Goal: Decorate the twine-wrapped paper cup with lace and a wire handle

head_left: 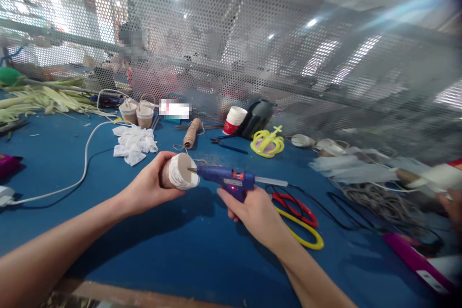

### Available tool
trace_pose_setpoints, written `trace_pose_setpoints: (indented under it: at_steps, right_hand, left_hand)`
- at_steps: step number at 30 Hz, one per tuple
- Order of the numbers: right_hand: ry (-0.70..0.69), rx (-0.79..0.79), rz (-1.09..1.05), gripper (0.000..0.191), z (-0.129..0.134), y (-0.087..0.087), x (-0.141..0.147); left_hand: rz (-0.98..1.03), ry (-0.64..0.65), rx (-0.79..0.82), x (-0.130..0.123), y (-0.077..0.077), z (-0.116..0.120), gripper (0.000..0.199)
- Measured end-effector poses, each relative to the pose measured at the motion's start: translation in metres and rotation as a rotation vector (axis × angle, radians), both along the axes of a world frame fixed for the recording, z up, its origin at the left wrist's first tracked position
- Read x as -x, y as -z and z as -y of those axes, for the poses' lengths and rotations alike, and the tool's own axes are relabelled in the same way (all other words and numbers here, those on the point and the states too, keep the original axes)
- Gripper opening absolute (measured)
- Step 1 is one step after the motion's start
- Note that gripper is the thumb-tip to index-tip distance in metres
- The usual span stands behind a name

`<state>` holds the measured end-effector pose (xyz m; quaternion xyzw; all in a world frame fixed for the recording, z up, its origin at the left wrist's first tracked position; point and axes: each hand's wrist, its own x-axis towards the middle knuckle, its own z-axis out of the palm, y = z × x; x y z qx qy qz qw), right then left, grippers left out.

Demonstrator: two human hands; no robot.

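Note:
Closed around a small cup (183, 173) wrapped in white lace and brown material, my left hand (149, 185) tilts its open mouth to the right. My right hand (252, 207) grips a blue glue gun (224, 175) by its handle; a red light glows on it and a clear glue stick juts from its back. The gun's nozzle points left, at the cup's mouth; whether it touches the inside I cannot tell. Behind the cup lies a spool of twine (192, 134). Scissors (305, 231) with red and yellow handles lie partly hidden by my right hand.
White lace (134, 143) and two wrapped cups (145, 114) stand at back left. Pliers (231, 146), stacked paper cups (234, 120) and a yellow crown (267, 143) are near the perforated screen (202, 53). A white cable (86, 154) crosses the left; a purple power strip (415, 260) lies right. Another person's hand shows far right.

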<state>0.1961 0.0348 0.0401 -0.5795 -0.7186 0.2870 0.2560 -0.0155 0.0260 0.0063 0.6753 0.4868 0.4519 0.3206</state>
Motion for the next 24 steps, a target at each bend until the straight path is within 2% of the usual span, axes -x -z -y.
trace_pose_setpoints:
  at_steps: [5, 12, 16, 19, 24]
  right_hand:
    - [-0.093, 0.008, -0.055, 0.041, -0.003, -0.006, -0.010]
    - [-0.095, 0.004, -0.001, 0.038, -0.008, -0.004, -0.015]
    - [-0.116, 0.032, 0.070, 0.038, -0.007, -0.010, -0.017]
    - [-0.154, 0.032, 0.028, 0.038, -0.006, -0.015, -0.018]
    - [-0.132, 0.064, 0.044, 0.039, -0.008, -0.016, -0.020]
  left_hand:
    - [0.032, 0.088, 0.051, 0.004, 0.000, 0.000, 0.058]
    - [0.033, 0.226, 0.120, 0.009, -0.006, 0.002, 0.059]
    - [0.003, 0.252, 0.131, 0.011, -0.007, 0.001, 0.056]
    - [-0.008, 0.308, 0.159, 0.011, -0.008, 0.002, 0.057]
    - [0.014, 0.354, 0.224, 0.012, -0.010, 0.002, 0.055]
